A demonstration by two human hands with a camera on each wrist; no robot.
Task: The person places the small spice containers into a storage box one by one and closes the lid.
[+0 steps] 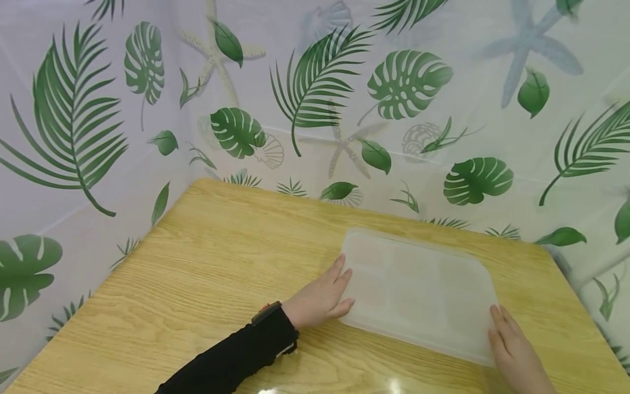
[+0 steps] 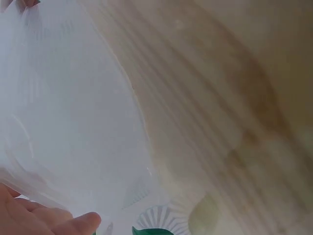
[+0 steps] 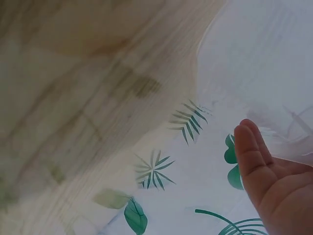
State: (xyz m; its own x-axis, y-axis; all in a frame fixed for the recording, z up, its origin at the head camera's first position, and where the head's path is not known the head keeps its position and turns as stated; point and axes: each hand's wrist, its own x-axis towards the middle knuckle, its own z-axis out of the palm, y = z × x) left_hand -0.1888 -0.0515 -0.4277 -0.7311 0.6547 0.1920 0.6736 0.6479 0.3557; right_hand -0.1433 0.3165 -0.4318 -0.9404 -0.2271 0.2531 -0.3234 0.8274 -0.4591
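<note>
A flat, rectangular box of cloudy white plastic [image 1: 413,295] with rounded corners lies in front of me, right of the middle in the head view. Several compartments show faintly through its top. My left hand [image 1: 320,295] touches its left end with fingers spread and mostly straight. At the right end, my right hand [image 1: 517,345] rests against the edge, its fingers extended. The left wrist view has the box's pale surface [image 2: 73,98] filling the left side, with left fingers [image 2: 73,225] along its edge. Straight right fingers [image 3: 249,152] stand beside the box in the right wrist view.
The wood-grain table [image 1: 221,262] extends left of the box and behind it. A white sheet printed with green leaves and starfish [image 1: 315,82] hangs along the back and sides of the table. My left wrist wears a dark band [image 1: 266,312] over a black sleeve.
</note>
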